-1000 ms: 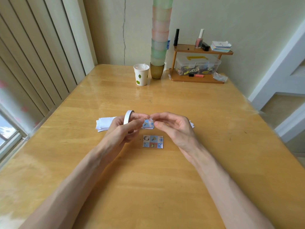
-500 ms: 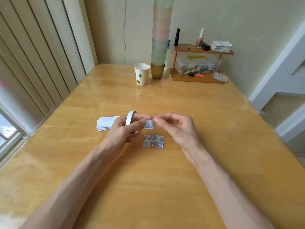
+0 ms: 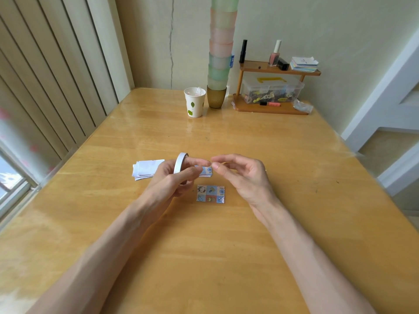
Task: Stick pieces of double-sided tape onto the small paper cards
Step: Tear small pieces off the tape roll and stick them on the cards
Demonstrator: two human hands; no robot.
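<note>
My left hand (image 3: pixel 172 177) grips a white roll of double-sided tape (image 3: pixel 179 163), held upright over the middle of the wooden table (image 3: pixel 204 257). My right hand (image 3: pixel 244 175) is just to its right, thumb and forefinger pinched together at the roll's free tape end; the strip itself is too thin to make out. A small stack of patterned cards (image 3: pixel 207 172) lies under the fingertips, partly hidden by my left hand. One patterned card (image 3: pixel 210 194) lies flat on the table nearer to me, between both wrists.
A pile of white paper pieces (image 3: pixel 147 167) lies left of my left hand. At the table's far edge stand a paper cup (image 3: pixel 194 103), a tall stack of plastic cups (image 3: pixel 218 64) and a small wooden shelf (image 3: pixel 272 107) with a clear box.
My right hand has drawn slightly to the right, away from my left hand's fingertips. The roll and the cards stay where they were.
</note>
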